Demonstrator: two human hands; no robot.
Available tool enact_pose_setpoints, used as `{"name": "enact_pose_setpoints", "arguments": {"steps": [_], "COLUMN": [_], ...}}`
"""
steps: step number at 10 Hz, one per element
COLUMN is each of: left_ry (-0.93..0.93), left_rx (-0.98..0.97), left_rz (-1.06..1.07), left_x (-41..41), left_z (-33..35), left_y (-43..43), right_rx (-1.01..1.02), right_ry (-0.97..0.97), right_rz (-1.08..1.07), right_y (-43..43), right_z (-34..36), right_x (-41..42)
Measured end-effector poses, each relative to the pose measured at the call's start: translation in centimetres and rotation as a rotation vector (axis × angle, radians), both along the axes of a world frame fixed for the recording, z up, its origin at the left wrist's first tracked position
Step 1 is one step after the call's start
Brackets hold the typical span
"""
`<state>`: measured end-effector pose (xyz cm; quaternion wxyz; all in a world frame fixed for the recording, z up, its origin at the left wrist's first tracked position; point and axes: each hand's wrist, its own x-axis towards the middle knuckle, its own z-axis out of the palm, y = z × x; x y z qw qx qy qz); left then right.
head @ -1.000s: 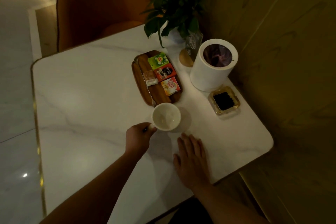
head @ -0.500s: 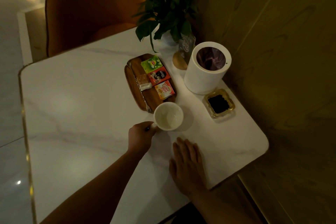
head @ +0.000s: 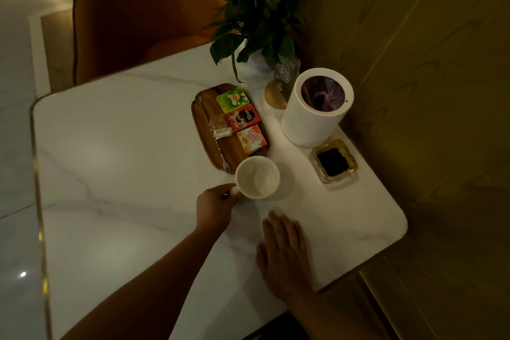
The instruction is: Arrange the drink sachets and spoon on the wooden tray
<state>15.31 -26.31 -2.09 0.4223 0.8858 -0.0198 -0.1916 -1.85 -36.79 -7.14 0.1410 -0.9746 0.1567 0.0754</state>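
The oval wooden tray [head: 203,137] lies on the white marble table. On it sit a green tea sachet [head: 232,98], a red coffee sachet [head: 243,117], a yellow creamer sachet [head: 252,139] and a small pale sugar packet [head: 220,126]. A long metal spoon [head: 214,132] runs along the tray's left side. Just below the tray stands an empty white cup [head: 258,177]; my left hand [head: 216,205] grips its handle. My right hand [head: 284,250] rests flat on the table, fingers straight.
A white cylindrical bin [head: 317,107] stands right of the tray, with a glass ashtray [head: 333,164] below it. A potted plant [head: 259,11] and a table number sign [head: 285,77] sit at the back. An orange chair [head: 138,16] faces the far table edge.
My left hand has shifted the cup slightly closer to the tray's near end. My right hand stays flat on the table.
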Motion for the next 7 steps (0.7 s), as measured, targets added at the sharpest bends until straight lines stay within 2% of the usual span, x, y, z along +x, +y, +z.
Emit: {"name": "enact_pose_setpoints", "arguments": {"steps": [5,6,7], "left_ry": [0.033,0.013,-0.165], "left_rx": [0.038,0.089,0.321], "left_rz": [0.035,0.031,-0.104], "left_x": [-0.4,-1.2,-3.7], "left_z": [-0.1,-0.3,-0.2], "left_y": [1.2,2.9,6.6], "right_rx": [-0.049,-0.047,-0.040], "right_ry": [-0.055,-0.078,-0.113], "right_rz": [0.015,0.024,0.019], "right_y": [0.1,0.0,0.1], "right_z": [-0.3,-0.8,-0.8], "right_x": [0.0,-0.2,-0.5]}}
